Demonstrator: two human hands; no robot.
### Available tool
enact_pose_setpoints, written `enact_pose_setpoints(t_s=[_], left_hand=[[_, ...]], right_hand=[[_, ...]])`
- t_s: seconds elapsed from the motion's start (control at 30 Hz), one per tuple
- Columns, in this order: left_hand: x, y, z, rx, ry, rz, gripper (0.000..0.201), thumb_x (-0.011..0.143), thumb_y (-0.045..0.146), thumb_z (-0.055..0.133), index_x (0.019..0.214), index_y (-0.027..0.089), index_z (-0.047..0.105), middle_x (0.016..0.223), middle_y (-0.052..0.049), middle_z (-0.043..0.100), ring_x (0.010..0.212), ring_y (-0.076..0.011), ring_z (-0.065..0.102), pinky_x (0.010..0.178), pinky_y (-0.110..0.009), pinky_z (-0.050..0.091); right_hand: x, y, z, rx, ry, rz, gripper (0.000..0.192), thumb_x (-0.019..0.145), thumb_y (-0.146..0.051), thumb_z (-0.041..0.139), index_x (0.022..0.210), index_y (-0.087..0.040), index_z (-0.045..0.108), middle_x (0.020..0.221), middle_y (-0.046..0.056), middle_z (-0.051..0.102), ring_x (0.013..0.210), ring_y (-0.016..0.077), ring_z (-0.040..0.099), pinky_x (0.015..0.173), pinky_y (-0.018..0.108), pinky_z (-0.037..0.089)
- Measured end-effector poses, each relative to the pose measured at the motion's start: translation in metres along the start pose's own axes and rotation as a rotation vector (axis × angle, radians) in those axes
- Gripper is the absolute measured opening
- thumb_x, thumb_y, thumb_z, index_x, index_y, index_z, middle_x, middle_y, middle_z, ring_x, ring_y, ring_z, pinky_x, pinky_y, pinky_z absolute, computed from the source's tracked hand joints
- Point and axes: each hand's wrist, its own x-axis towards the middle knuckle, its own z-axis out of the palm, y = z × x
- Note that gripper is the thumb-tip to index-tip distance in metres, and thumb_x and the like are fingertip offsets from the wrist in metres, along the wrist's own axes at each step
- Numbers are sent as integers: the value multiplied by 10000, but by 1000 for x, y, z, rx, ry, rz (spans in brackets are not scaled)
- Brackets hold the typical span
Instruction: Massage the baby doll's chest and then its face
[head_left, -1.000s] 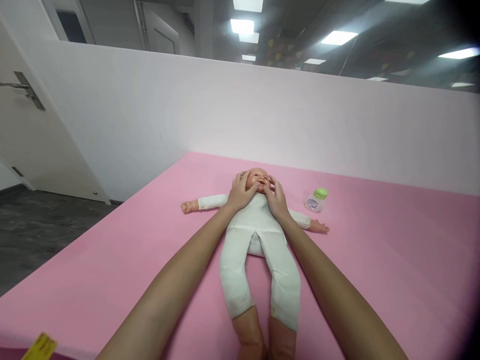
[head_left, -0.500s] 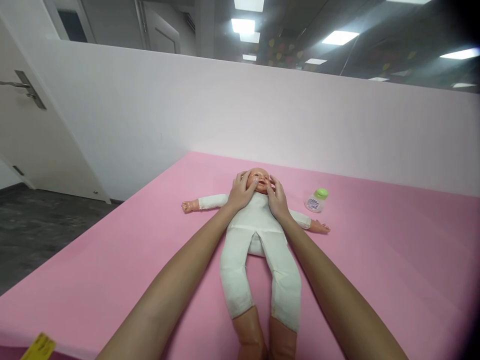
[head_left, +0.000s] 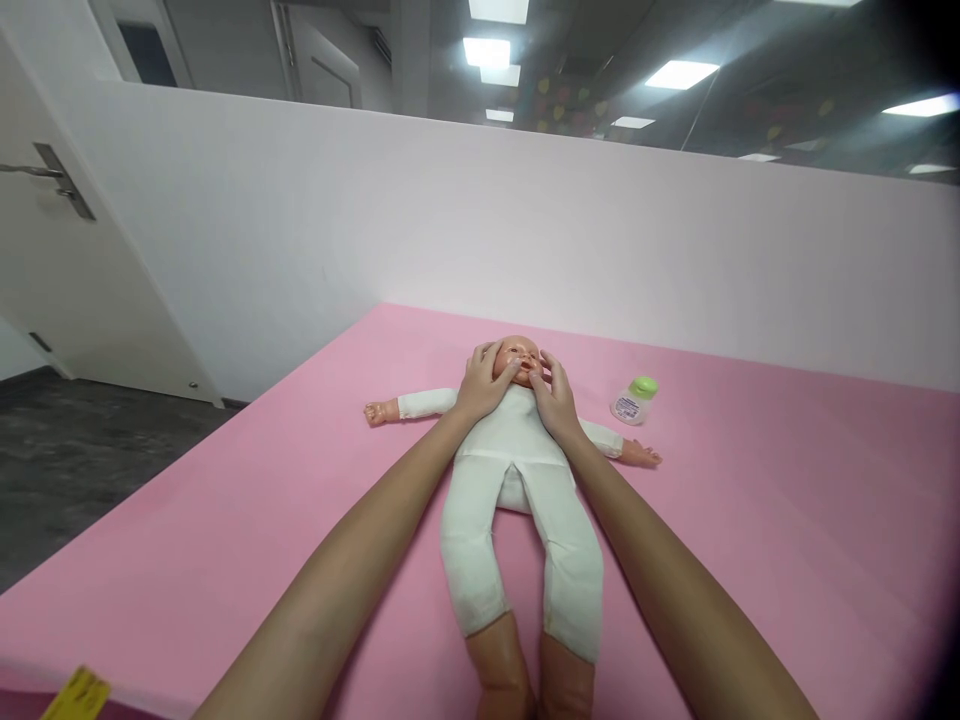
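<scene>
A baby doll (head_left: 512, 430) with a white cloth body lies on its back on the pink table top (head_left: 300, 520), arms spread out and feet toward me. My left hand (head_left: 482, 382) cups one side of the doll's head, its thumb on the cheek near the mouth. Round the other side of the head curls my right hand (head_left: 555, 398), with its thumb by the doll's chin and cheek. The fingers of both hands are bent along the sides of the head and partly hide it. Between them the doll's face stays visible.
A small clear bottle with a green cap (head_left: 635, 400) stands to the right of the doll's head. Behind the table rises a white wall (head_left: 525, 230) with glass above it. A door (head_left: 82, 240) is at the left, and a yellow tag (head_left: 79, 693) sits at the near left edge.
My right thumb has shifted slightly on the doll's cheek, toward the chin and mouth. My left hand, the doll and the bottle stay practically where they were.
</scene>
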Motion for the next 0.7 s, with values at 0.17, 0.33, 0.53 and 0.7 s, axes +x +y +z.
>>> enact_pose_setpoints(t_s=[0.17,0.33,0.53,0.7], left_hand=[[0,1,0,-2,12,0,493,1051,516,519,1473,262,538,1481,-116,524,1434,-287,476,1250,-469,370],[0,3,-1,-5,0,-6,524,1021,514,581,1476,258,535,1479,-119,524,1425,-297,484,1233,-470,390],[0,2,0,-7,8,-11,564,977,509,657,1470,264,538,1466,-117,529,1411,-302,498,1218,-468,408],[0,3,-1,-9,6,0,517,1010,477,605,1459,229,546,1466,-137,526,1421,-306,486,1235,-484,383]], right_hand=[[0,-2,0,0,7,-21,593,1020,-603,503,1484,-236,535,1538,155,555,1415,285,539,1201,500,446],[-2,-6,-1,9,2,4,617,985,-577,568,1494,-229,524,1568,168,522,1401,295,550,1177,499,471],[-2,-9,-1,-22,18,10,562,1028,-556,492,1476,-220,540,1555,159,545,1439,284,513,1230,504,406],[-1,-7,0,16,5,18,616,991,-572,563,1492,-215,522,1571,172,518,1381,293,565,1168,491,478]])
